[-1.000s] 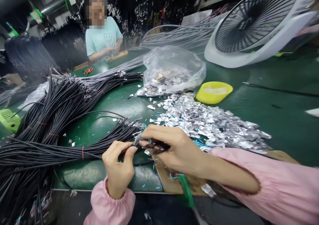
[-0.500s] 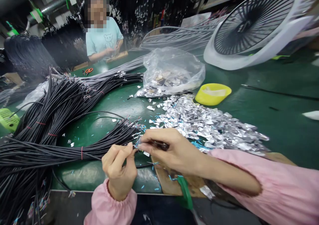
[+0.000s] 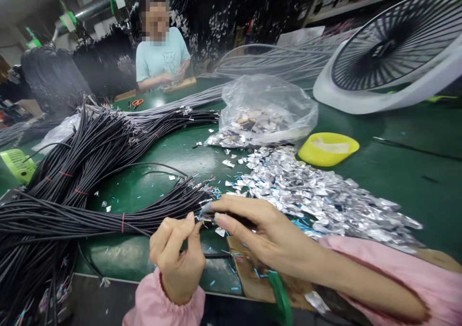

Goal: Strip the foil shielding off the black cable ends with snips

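Note:
My left hand [image 3: 178,258] is closed in a pinch on the end of a black cable, near the front of the table. Thin colored wires [image 3: 205,217] stick out from its fingertips. My right hand [image 3: 267,232] reaches in from the right, index finger over the wires and thumb just below. A dark object, partly hidden, shows under its bent fingers; I cannot make out its kind. Just behind the hands lie the wire-tipped ends of a black cable bundle [image 3: 159,213], tied with a red band.
Silver foil scraps [image 3: 310,191] are heaped beyond my right hand, with a clear plastic bag [image 3: 267,109] and a yellow scoop-like container [image 3: 328,150] behind. A white fan [image 3: 382,61] stands at right. A wooden board [image 3: 249,273] lies below my hand. Across the table sits a person [image 3: 162,56].
My right thumb has moved away from the fingertip pinch, and more of the colored wires shows. The dark object in that hand is more hidden. The whole view has shifted slightly.

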The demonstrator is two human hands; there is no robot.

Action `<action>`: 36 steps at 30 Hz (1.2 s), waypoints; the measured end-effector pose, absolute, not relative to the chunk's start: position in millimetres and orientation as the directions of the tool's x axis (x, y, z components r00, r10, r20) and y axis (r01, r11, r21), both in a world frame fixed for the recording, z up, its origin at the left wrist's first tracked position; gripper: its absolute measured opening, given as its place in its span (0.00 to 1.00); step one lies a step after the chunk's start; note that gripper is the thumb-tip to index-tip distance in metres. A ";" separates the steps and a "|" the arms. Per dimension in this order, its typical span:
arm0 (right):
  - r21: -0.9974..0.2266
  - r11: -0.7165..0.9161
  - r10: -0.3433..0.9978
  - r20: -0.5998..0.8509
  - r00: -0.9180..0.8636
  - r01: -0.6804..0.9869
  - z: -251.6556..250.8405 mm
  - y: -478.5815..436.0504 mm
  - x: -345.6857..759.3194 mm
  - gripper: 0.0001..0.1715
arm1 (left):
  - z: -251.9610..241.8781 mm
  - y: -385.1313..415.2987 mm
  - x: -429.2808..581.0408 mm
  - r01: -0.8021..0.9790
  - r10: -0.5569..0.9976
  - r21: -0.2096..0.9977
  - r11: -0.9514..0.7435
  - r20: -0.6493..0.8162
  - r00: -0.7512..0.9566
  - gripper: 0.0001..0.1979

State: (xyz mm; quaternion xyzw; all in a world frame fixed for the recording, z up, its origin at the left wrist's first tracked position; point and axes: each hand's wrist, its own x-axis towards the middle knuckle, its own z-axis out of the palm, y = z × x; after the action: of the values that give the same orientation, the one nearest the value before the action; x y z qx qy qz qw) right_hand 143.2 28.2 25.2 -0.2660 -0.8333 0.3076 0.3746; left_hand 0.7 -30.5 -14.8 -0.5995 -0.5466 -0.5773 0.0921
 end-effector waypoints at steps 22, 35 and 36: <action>-0.741 0.638 0.713 0.467 -0.523 0.208 26.1 27.5 140.6 0.11 | -17.3 -31.1 3.0 0.801 0.553 0.504 -0.322 0.787 -0.273 0.04; -0.574 0.764 0.640 0.616 -0.459 0.296 20.3 25.5 138.7 0.11 | -7.7 -31.9 -8.2 0.804 0.690 0.513 -0.301 0.699 -0.188 0.12; -0.573 0.766 0.638 0.616 -0.462 0.293 20.6 25.8 138.6 0.11 | -5.7 -31.3 -9.7 0.787 0.725 0.538 -0.301 0.666 -0.178 0.13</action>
State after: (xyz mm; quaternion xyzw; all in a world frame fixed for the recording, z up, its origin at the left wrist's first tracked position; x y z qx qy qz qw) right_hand 138.6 25.8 20.6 -0.2796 -0.8320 0.1973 0.4367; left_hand -9.7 -31.3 -5.7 -0.6404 -0.5904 -0.4903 0.0320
